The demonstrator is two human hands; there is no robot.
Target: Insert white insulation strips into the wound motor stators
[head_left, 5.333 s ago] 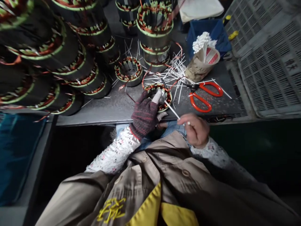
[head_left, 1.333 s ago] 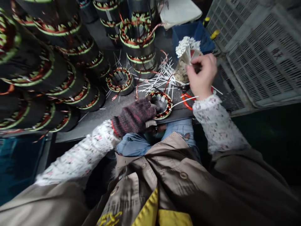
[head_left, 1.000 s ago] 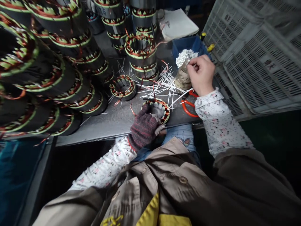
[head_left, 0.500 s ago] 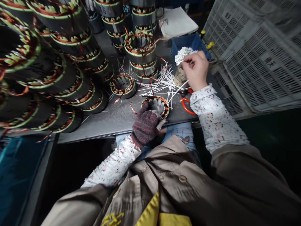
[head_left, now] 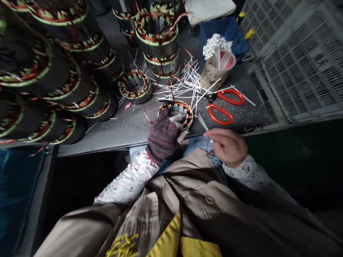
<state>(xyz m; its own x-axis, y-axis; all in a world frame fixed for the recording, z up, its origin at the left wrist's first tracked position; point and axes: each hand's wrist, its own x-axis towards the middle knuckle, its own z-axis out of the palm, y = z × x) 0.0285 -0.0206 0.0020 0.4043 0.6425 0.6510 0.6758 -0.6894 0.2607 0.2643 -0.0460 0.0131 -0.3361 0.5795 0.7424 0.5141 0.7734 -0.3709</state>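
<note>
Now: L hand on stator, R hand pinching a white strip

Your left hand (head_left: 164, 134), in a dark knit glove, lies over the near rim of the stator (head_left: 179, 111). Its grip is closed on that rim, w/ the fingertips at the bore. The stator sits flat on the surface (head_left: 120, 126), close to the front edge and directly before your body.

Your right hand (head_left: 227, 147) is bare and is just off the front edge, to the R of the stator. Its grip is narrow: thumb and fingers pinch one white strip (head_left: 203, 123). The strip points up-left and its tip is near the stator; if it touches, I cannot tell.

Red scissors (head_left: 225, 107) lie on the surface behind the R hand. Behind them stands a cup (head_left: 214, 73) full of white strips, and loose strips (head_left: 187, 82) are scattered betw. cup and stator. A second stator (head_left: 134, 85) lies further back-left. Tall stacks of stators (head_left: 53, 78) fill the L side, and grey crates (head_left: 297, 60) are at the R.
</note>
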